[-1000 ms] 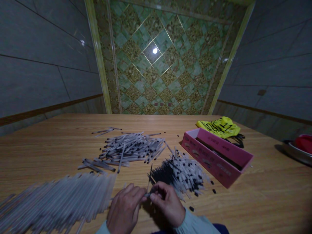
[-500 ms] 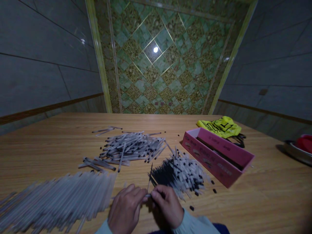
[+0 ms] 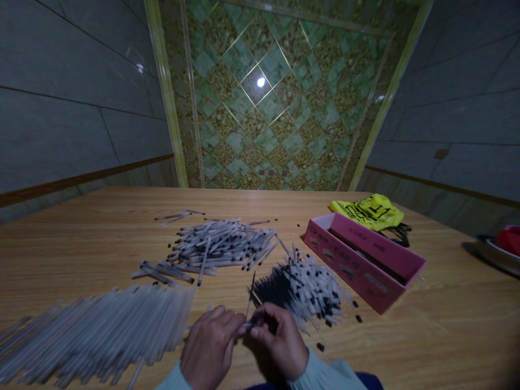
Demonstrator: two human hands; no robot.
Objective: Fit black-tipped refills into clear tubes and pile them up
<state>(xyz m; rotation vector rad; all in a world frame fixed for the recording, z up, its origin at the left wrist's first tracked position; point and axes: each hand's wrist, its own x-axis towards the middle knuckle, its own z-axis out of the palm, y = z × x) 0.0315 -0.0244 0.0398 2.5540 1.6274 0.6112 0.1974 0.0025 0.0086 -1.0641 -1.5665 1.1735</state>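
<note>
At the near centre of the table, my left hand (image 3: pixel 211 344) is closed round a thin translucent tube (image 3: pixel 245 325), which pokes out past the fingertips. My right hand (image 3: pixel 280 338) meets it from the right, its thumb and fingers pinched at the tube's end; what lies between them is too small to make out. Just beyond the hands is a pile of short dark-tipped pieces (image 3: pixel 317 287) with dark bristly ends on its left. Clear tubes (image 3: pixel 114 330) lie side by side at the left. A heap of black-ended sticks (image 3: pixel 223 244) sits farther back.
An open pink box (image 3: pixel 357 262) stands at the right, with a crumpled yellow bag (image 3: pixel 369 211) behind it. A dish holding something red (image 3: pixel 509 241) is at the far right edge. Small black caps (image 3: pixel 320 346) are scattered near the right hand. A tiled wall (image 3: pixel 268 130) rises beyond the table.
My right hand's fingers have shifted slightly, with the thumb lower and the index finger more raised and curled. My left hand has hardly moved.
</note>
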